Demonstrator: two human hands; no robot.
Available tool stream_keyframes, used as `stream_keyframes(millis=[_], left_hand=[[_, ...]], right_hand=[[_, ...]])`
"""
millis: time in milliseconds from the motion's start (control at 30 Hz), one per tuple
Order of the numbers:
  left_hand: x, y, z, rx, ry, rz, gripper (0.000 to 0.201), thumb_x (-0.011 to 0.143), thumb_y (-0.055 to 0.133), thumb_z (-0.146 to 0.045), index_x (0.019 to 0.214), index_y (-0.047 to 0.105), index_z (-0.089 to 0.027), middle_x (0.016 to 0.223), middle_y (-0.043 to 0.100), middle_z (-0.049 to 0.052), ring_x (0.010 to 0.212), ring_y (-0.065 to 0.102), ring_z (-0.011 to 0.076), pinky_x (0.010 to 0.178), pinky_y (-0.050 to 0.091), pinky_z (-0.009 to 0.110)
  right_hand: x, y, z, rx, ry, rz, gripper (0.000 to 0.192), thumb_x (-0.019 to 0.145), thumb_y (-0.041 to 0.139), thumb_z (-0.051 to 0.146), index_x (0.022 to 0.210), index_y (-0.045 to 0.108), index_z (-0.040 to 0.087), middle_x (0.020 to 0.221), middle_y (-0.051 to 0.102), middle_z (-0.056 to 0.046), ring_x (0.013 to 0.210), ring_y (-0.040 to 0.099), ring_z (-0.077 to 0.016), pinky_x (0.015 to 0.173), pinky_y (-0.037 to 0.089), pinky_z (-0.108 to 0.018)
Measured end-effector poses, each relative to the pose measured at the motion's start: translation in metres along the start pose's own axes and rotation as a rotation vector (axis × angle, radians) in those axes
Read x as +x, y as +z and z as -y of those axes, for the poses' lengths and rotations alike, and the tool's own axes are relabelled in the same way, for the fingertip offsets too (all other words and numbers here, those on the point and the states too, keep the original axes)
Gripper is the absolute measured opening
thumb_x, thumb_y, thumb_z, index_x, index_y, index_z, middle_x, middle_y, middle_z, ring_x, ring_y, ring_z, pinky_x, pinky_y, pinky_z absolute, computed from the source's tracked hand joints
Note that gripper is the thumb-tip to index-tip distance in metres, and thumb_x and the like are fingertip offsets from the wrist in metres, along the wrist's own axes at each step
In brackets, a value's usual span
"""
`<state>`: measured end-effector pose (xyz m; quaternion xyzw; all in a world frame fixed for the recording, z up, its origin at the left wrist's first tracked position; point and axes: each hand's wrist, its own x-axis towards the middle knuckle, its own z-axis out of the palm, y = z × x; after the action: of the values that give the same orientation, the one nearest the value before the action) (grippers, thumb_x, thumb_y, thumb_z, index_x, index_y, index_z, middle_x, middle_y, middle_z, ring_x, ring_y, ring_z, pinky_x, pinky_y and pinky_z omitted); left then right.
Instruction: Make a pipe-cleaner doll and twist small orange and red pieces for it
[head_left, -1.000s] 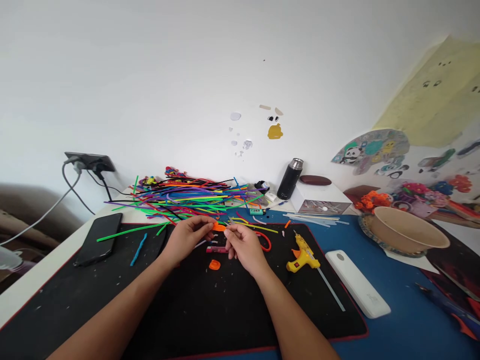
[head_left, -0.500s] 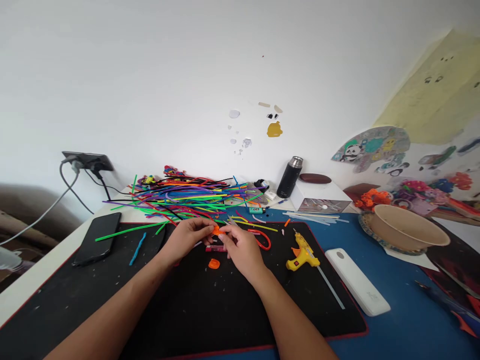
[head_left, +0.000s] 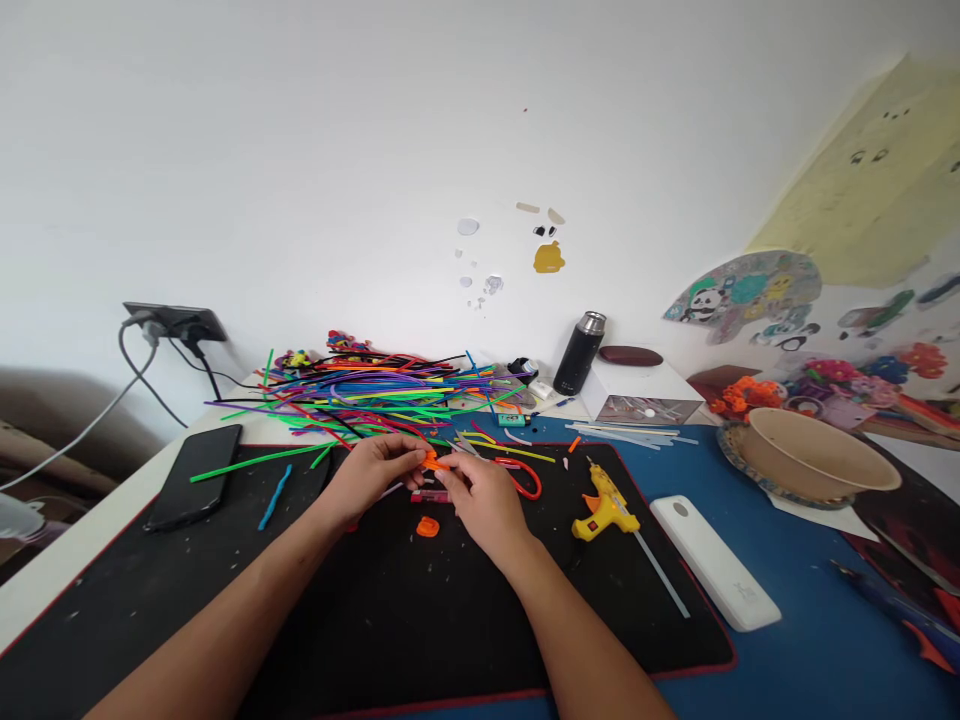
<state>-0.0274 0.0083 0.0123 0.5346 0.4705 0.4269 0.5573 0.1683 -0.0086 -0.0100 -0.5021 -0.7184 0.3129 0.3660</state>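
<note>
Between my two hands, above the black mat (head_left: pixel 390 630), is a small piece of bent orange pipe cleaner (head_left: pixel 432 461). My left hand (head_left: pixel 379 474) pinches its left side between thumb and fingertips. On its right side, the fingers of my right hand (head_left: pixel 480 492) are closed in a pinch too. Below them a second orange pipe cleaner piece (head_left: pixel 427 526), coiled flat, lies on the mat. A pink-red object (head_left: pixel 430 496) sits just behind it, partly covered by my right hand. Scissors (head_left: pixel 517 478) with red handles lie beyond that hand, their blades partly hidden.
Many coloured pipe cleaners (head_left: pixel 375 390) are heaped along the wall. A yellow glue gun (head_left: pixel 606 505) with a glue stick lies right of my hands, beside a white power bank (head_left: pixel 716 565). A phone (head_left: pixel 196 477) and a twisted blue piece (head_left: pixel 275 497) lie left. A beige bowl (head_left: pixel 817 450) stands right.
The orange piece between my fingertips has turned slightly and now looks more stretched out sideways. Both hands have stayed in nearly the same place.
</note>
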Motion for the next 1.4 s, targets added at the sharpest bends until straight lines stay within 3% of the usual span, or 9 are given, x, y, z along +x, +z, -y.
stream_keyframes(millis=[900,1233,1400], left_hand=[[0.001,-0.016,-0.003,0.152,-0.024,0.191,0.032,0.075,0.081,-0.049,0.083,0.077,-0.019,0.073,0.075,0.004,0.061,0.066,0.017,0.061,0.054,0.027],[-0.001,-0.006,-0.004,-0.059,-0.037,0.116,0.038,0.071,0.087,-0.045,0.092,0.075,-0.016,0.075,0.07,0.001,0.058,0.061,0.0133,0.058,0.051,0.026],[-0.001,-0.004,-0.003,-0.031,-0.014,0.137,0.041,0.071,0.088,-0.047,0.093,0.073,-0.016,0.074,0.068,0.0,0.057,0.06,0.0124,0.057,0.05,0.025]], right_hand=[[-0.003,-0.002,0.005,0.081,0.015,0.101,0.015,0.096,0.065,0.032,0.1,0.079,0.03,0.069,0.072,0.001,0.059,0.065,-0.0177,0.059,0.045,-0.026],[-0.002,-0.002,0.005,0.043,0.001,0.001,0.015,0.096,0.062,0.031,0.1,0.076,0.026,0.067,0.068,0.001,0.056,0.061,-0.0164,0.059,0.042,-0.027],[-0.002,-0.001,0.002,0.045,0.008,-0.009,0.015,0.097,0.061,0.031,0.101,0.075,0.025,0.065,0.065,0.002,0.055,0.061,-0.0152,0.059,0.043,-0.026]])
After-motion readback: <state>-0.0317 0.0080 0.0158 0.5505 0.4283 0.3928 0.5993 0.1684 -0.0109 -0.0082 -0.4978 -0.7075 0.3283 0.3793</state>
